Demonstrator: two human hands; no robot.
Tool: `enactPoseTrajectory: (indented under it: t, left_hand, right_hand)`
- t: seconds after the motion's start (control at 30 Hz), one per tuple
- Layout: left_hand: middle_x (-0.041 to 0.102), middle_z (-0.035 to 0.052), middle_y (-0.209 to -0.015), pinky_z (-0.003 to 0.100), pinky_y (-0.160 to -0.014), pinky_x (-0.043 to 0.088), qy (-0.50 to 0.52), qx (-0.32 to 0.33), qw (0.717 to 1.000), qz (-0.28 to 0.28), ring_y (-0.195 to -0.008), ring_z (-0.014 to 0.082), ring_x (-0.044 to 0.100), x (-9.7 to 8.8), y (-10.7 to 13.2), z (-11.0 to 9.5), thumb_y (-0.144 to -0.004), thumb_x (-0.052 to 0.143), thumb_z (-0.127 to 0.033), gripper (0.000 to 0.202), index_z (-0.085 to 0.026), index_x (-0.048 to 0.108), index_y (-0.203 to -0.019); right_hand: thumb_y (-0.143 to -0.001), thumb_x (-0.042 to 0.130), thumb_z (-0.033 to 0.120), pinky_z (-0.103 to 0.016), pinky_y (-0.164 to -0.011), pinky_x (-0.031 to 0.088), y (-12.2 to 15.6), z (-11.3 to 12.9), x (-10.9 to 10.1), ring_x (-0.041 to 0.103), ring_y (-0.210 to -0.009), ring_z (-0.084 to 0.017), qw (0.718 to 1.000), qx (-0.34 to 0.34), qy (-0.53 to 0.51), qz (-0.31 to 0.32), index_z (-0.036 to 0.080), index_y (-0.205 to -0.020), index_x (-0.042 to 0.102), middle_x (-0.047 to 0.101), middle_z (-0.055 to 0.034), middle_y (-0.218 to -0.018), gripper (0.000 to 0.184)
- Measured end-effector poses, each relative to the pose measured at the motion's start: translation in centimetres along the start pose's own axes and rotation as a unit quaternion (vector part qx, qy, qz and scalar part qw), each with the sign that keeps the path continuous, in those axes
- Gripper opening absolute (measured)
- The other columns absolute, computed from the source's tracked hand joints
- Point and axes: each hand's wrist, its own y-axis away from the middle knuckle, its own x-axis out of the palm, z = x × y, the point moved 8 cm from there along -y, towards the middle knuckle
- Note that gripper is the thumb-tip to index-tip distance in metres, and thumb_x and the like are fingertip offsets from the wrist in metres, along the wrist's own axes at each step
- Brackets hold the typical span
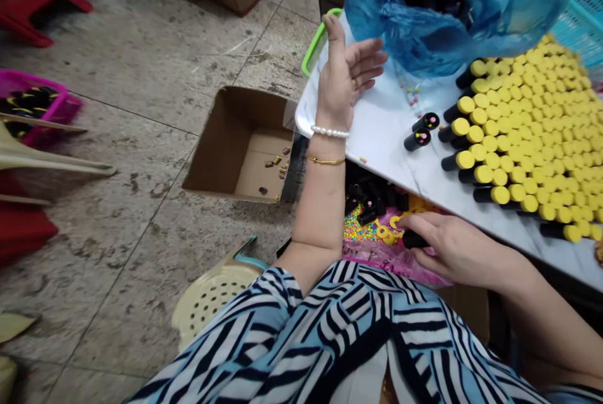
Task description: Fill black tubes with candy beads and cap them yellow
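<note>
My left hand (342, 74) is held over the near left corner of the table, fingers stretched out and nothing in it. In the lap area, my right hand (445, 244) grips a short black tube (415, 240), partly hidden by the fingers. Just beside that hand lie small yellow ring-shaped pieces (384, 232) and many colourful beads (357, 226) on a pink bag (377, 256). More loose black tubes (370, 200) rest behind them. Two open black tubes with small beads inside (418, 138) lie on the white table.
Many yellow-capped black tubes (532, 134) cover the right of the table (377, 146). A blue plastic bag (424, 46) holds black tubes at the back. A cardboard box (226, 140) with small brown pieces stands on the floor, near a cream plastic stool (211, 297).
</note>
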Motion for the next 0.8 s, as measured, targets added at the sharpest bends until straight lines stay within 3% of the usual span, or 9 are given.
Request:
enactPoseTrajectory:
  t: [0.13,0.2,0.37,0.47,0.57,0.63,0.73,0.8]
  left_hand:
    - [0.069,0.0113,-0.135,0.041,-0.118,0.048,0.038,-0.019,0.999,-0.014,-0.128,0.0229,0.066,0.0,0.2,0.5,-0.106,0.005,-0.067,0.084,-0.012,0.063,-0.13]
    - [0.069,0.0114,-0.137,0.041,-0.116,0.049,0.025,-0.002,1.0,-0.016,-0.129,0.0246,0.065,0.1,0.1,0.5,-0.104,0.016,-0.072,0.08,-0.014,0.065,-0.129]
    - [0.066,0.0109,-0.143,0.041,-0.114,0.051,0.02,0.017,1.0,-0.013,-0.131,0.0244,0.063,0.1,-0.1,0.9,-0.104,0.018,-0.074,0.08,-0.016,0.066,-0.131]
    - [0.067,0.0111,-0.141,0.042,-0.112,0.052,-0.007,0.032,0.999,0.008,-0.132,0.0251,0.063,0.5,-0.1,0.9,-0.102,0.013,-0.077,0.085,-0.018,0.066,-0.133]
    - [0.07,0.0114,-0.136,0.041,-0.107,0.054,-0.067,0.061,0.996,0.017,-0.131,0.0262,0.064,0.9,-0.2,0.6,-0.097,0.011,-0.083,0.091,-0.022,0.067,-0.134]
    - [0.073,0.0128,-0.13,0.04,-0.104,0.056,-0.067,0.067,0.996,0.005,-0.126,0.0261,0.067,0.9,-0.3,0.6,-0.095,0.018,-0.085,0.089,-0.022,0.069,-0.131]
    - [0.076,0.0137,-0.117,0.038,-0.099,0.057,-0.045,0.066,0.997,-0.024,-0.115,0.025,0.071,0.7,-0.6,0.6,-0.093,0.03,-0.086,0.083,-0.02,0.074,-0.117]
    - [0.077,0.0121,-0.108,0.035,-0.094,0.058,-0.042,0.069,0.996,-0.039,-0.108,0.0235,0.073,0.5,-0.8,0.7,-0.093,0.037,-0.084,0.077,-0.019,0.075,-0.105]
  right_hand:
    - [-0.089,0.054,0.014,-0.035,-0.076,0.05,-0.3,0.4,1.4,0.062,-0.084,-0.023,0.997,-0.022,0.042,0.053,0.017,-0.097,0.063,0.065,-0.0105,-0.094,0.013]
    - [-0.089,0.055,0.016,-0.035,-0.08,0.051,-0.3,0.5,0.2,0.061,-0.088,-0.023,0.999,-0.026,0.039,0.025,0.018,-0.096,0.062,0.063,-0.0104,-0.096,0.01]
    - [-0.094,0.052,0.019,-0.029,-0.073,0.05,0.4,-1.3,-8.6,0.06,-0.077,-0.016,0.981,0.046,0.002,-0.186,0.02,-0.087,0.058,0.059,-0.0064,-0.094,0.009]
    - [-0.096,0.057,0.031,-0.032,-0.071,0.05,-0.3,-4.2,-13.8,0.062,-0.072,-0.017,0.961,0.109,0.065,-0.246,0.021,-0.094,0.063,0.065,-0.0063,-0.095,0.012]
    - [-0.095,0.061,0.041,-0.035,-0.074,0.051,-2.6,-6.8,-17.6,0.066,-0.078,-0.021,0.951,0.141,0.137,-0.239,0.023,-0.108,0.068,0.072,-0.0075,-0.1,0.023]
    - [-0.089,0.068,0.05,-0.037,-0.076,0.051,-4.4,-7.4,-18.6,0.068,-0.086,-0.026,0.951,0.145,0.187,-0.199,0.024,-0.123,0.067,0.074,-0.009,-0.107,0.043]
    - [-0.078,0.078,0.062,-0.038,-0.078,0.051,-6.4,-6.9,-18.1,0.068,-0.097,-0.031,0.948,0.138,0.252,-0.139,0.025,-0.138,0.061,0.072,-0.012,-0.121,0.073]
    - [-0.079,0.079,0.058,-0.037,-0.078,0.05,-7.1,-6.3,-17.1,0.068,-0.099,-0.031,0.948,0.131,0.269,-0.114,0.025,-0.136,0.064,0.07,-0.0127,-0.126,0.068]
